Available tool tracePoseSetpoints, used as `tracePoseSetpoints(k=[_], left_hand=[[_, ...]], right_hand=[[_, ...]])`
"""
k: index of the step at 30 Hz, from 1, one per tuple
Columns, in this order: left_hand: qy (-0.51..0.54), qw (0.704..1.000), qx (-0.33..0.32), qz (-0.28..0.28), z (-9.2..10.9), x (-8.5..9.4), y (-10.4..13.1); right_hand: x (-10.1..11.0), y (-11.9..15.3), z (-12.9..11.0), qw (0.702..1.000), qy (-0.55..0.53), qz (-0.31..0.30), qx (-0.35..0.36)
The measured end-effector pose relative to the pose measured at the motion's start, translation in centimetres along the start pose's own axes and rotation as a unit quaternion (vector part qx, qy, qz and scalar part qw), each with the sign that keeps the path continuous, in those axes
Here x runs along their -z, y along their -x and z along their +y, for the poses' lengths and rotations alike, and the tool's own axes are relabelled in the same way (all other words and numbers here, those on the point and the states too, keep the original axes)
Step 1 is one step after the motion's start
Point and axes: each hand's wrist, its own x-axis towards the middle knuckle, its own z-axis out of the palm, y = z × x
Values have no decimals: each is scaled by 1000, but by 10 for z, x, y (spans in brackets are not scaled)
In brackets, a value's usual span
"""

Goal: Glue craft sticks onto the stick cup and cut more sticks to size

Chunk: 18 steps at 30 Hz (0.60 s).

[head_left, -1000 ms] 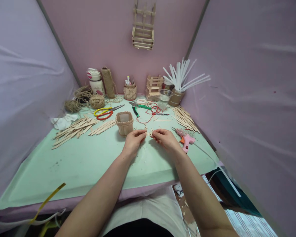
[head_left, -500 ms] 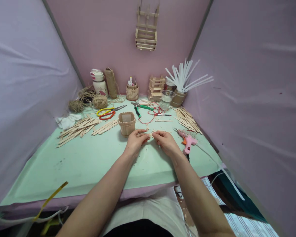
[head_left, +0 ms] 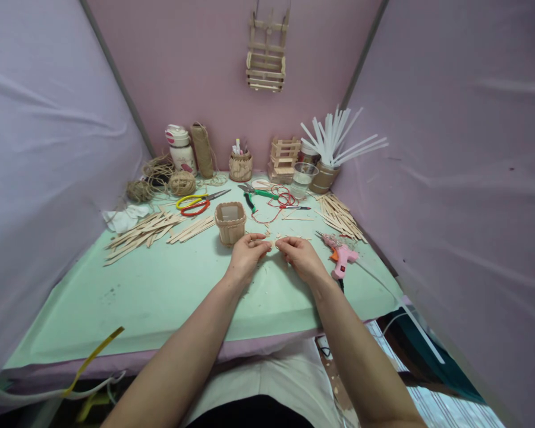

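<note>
My left hand (head_left: 249, 254) and my right hand (head_left: 299, 255) meet fingertip to fingertip over the middle of the table. Both are closed in a pinch on one small pale wooden piece (head_left: 273, 244), mostly hidden by the fingers; it looks like a bit of craft stick. Just beyond my left hand stands a small square basket (head_left: 230, 229) made of craft sticks, with a braided rim. Thin wood scraps (head_left: 289, 238) lie on the table behind my fingers. A pink glue gun (head_left: 344, 258) rests to the right of my right hand.
Craft sticks lie in piles on the left (head_left: 145, 235) and right (head_left: 341, 217). Scissors (head_left: 194, 204), green-handled pliers (head_left: 249, 199), red cord (head_left: 285, 195) and a clear cup (head_left: 304, 178) sit farther back. Twine balls (head_left: 182, 183), a bottle (head_left: 182, 151) and white glue sticks (head_left: 334, 137) line the rear.
Almost nothing differs. The whole view has shifted a little to the right, while both hands keep the same pinch on the small wooden piece.
</note>
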Motion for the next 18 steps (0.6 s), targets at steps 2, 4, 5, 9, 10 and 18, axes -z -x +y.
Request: tracePoseSetpoints(k=[2,4,5,9,10,18], left_hand=[[6,1000,-1,-2,0,0,0],[10,1000,-1,-1,0,0,-1],[9,1000,0,1,0,0,0],[10,1000,-3,3,0,0,0],[13,1000,-6,3,0,0,0],[52,999,1,13,-2,-2,-1]], right_hand=[[0,0,0,1000,0,-2,0],[0,-1,1,1000,0,-2,0],[0,-1,2,1000,0,-1,1],[-1,-1,3,1000,-2,8,4],[-1,-1,3,1000,-2,11,5],[-6,0,4,999,-9,37,12]])
